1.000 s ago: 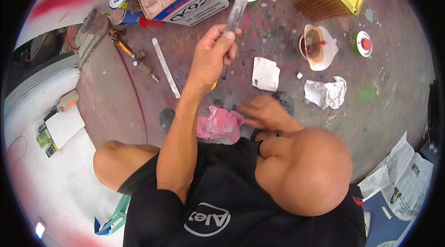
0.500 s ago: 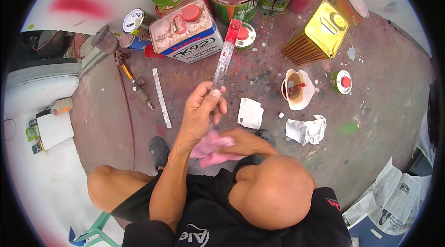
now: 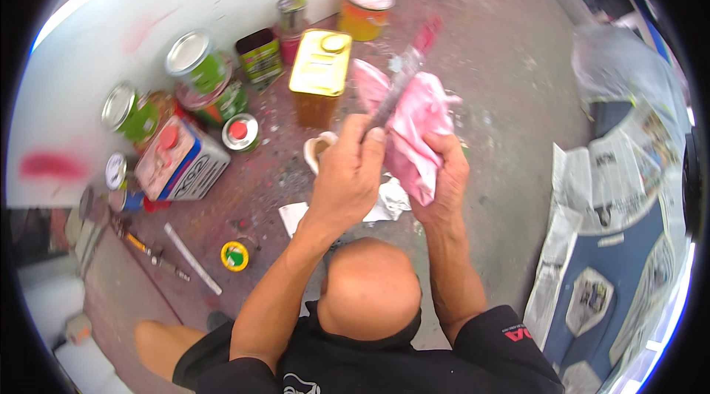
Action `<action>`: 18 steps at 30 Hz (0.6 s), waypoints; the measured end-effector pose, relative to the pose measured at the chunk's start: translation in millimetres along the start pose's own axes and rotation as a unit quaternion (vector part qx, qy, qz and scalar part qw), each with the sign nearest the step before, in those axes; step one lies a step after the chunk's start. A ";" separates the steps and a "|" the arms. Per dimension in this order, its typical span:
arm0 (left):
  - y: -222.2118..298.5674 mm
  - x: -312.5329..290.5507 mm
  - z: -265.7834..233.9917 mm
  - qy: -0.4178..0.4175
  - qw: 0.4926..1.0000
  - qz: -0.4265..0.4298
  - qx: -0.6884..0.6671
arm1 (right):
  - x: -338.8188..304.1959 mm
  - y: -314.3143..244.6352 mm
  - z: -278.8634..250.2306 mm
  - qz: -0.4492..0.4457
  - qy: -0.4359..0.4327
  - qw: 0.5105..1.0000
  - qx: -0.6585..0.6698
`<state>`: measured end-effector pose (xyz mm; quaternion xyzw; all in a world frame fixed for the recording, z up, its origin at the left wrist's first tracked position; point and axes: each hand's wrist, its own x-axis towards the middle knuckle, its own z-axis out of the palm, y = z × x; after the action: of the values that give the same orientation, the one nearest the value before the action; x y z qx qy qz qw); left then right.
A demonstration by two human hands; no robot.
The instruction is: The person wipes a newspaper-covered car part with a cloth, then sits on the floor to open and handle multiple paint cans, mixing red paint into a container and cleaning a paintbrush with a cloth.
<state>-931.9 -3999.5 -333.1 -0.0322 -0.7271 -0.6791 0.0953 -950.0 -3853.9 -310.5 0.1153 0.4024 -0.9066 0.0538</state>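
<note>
My left hand (image 3: pixel 347 179) grips the lower end of a flat paint stirring stick (image 3: pixel 394 94), its red-smeared tip blurred and slanting up to the right. A crumpled pink cloth (image 3: pixel 420 139) is bunched in my right hand (image 3: pixel 446 176), fingers curled round it. The cloth lies close behind and beside the stick; whether it presses on the stick I cannot tell. Beyond my left hand a paper cup (image 3: pixel 314 151) is partly hidden. Crumpled white paper (image 3: pixel 390 198) shows between my wrists.
Paint cans (image 3: pixel 194 61) stand stacked along the wall, with a thinner tin (image 3: pixel 196 172) and a gold tin (image 3: pixel 320 72) before them. A pale flat strip (image 3: pixel 192 259) and a yellow-rimmed can (image 3: pixel 234 256) are at left. Newspaper (image 3: pixel 614 194) partly covers a blue panel (image 3: pixel 621 268) at right.
The view has swung to the right. My right hand has raised the pink cloth from near my knee to beside the stick. The stick stays in my left hand.
</note>
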 end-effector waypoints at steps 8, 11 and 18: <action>-28.8 32.6 45.2 -0.178 0.929 0.044 0.320 | 64.1 7.4 -20.0 -0.030 0.137 0.984 -0.108; -50.7 33.9 49.8 -0.231 0.905 0.066 0.350 | 88.2 23.6 -47.8 -0.003 0.240 0.968 -0.070; -97.6 -1.4 67.8 -0.305 0.888 0.074 0.335 | 96.1 43.7 -108.6 0.021 0.295 0.953 0.070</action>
<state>-954.1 -3939.3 -433.1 -0.2578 -0.9003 -0.3425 -0.0758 -1016.7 -3803.1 -436.7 0.3890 0.3331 -0.8571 -0.0567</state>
